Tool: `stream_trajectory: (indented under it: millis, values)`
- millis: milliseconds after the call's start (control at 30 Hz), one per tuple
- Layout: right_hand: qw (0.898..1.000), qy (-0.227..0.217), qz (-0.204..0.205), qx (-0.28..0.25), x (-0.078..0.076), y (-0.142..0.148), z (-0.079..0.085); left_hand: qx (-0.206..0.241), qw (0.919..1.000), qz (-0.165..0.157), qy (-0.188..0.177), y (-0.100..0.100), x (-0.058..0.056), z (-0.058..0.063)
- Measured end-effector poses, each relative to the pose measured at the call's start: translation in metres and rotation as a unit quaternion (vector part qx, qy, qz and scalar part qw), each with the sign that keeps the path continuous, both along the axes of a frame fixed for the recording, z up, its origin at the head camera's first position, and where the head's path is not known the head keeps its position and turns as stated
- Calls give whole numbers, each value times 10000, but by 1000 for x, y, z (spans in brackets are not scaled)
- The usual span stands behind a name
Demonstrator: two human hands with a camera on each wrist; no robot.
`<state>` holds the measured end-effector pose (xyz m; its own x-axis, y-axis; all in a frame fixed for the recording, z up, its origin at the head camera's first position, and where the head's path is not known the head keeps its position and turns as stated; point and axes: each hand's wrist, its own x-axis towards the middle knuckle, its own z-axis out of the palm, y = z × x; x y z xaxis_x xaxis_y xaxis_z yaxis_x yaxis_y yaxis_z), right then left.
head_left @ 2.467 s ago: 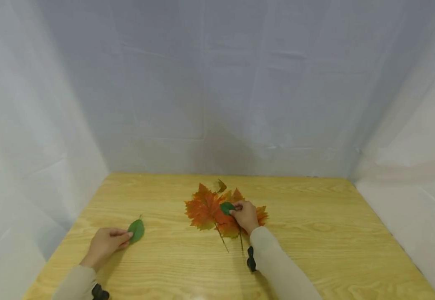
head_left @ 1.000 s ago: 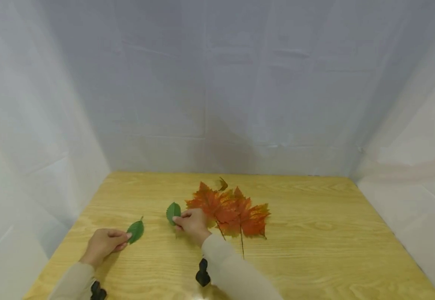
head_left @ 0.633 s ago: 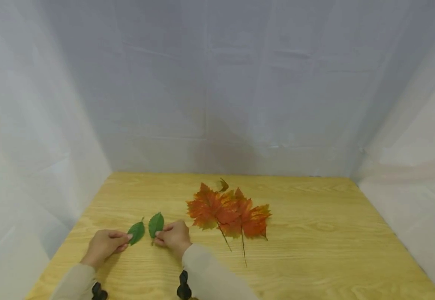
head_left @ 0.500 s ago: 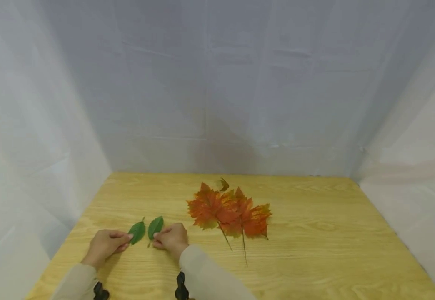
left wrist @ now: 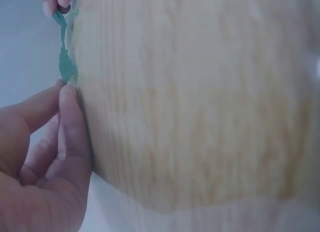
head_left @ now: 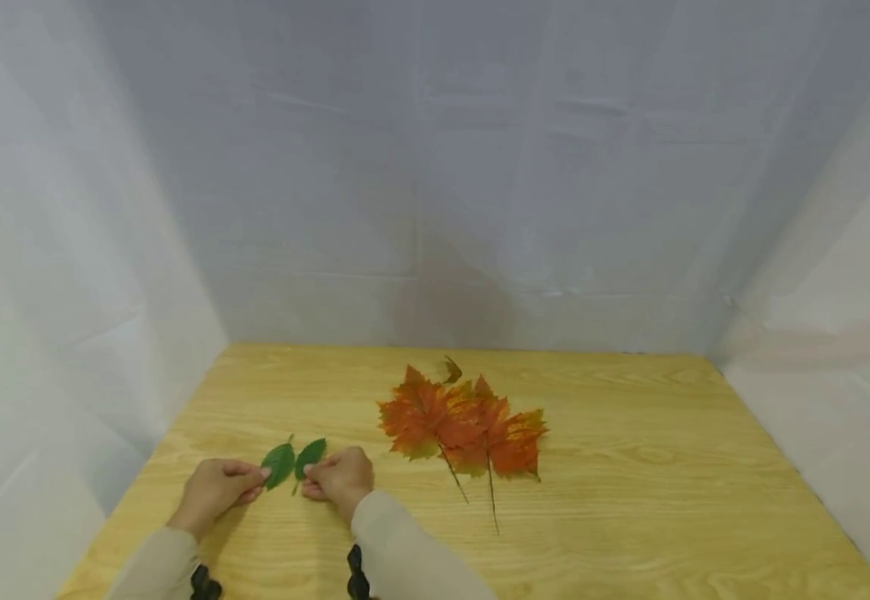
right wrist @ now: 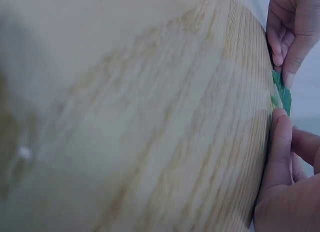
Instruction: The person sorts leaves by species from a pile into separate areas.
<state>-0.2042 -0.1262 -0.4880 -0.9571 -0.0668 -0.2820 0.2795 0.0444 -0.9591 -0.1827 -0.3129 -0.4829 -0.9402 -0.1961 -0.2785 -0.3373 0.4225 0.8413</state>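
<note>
On the left of the table, my left hand (head_left: 216,490) pinches a green leaf (head_left: 280,463) by its edge between thumb and fingers. A second green leaf (head_left: 311,454), with a toothed edge, is pinched by my right hand (head_left: 345,478). The two leaves are side by side, edges right at each other, one stem pointing away and the other towards me. In the left wrist view the green leaf (left wrist: 66,64) shows edge-on at the fingertips, low over the wood. The right wrist view has both hands close together around the green leaf (right wrist: 283,94).
Orange-red maple leaves (head_left: 418,415) with thin dark stems lie overlapping right of my hands on the wooden table (head_left: 667,475). Behind them is a small brown-green curled leaf (head_left: 452,371). White sheeting (head_left: 480,208) hangs around the back and sides.
My right hand has carried its green leaf leftward from over the maple leaves to beside the other green leaf, turning it slightly. My left hand has stayed almost in place, still pinching its leaf.
</note>
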Motion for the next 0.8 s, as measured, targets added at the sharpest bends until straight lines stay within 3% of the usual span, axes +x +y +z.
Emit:
stream_trajectory:
  millis: [800]
  values:
    - [9999, 73, 37, 126, 1, 2, -1, 94, 9998, 83, 124, 5, 1, 2]
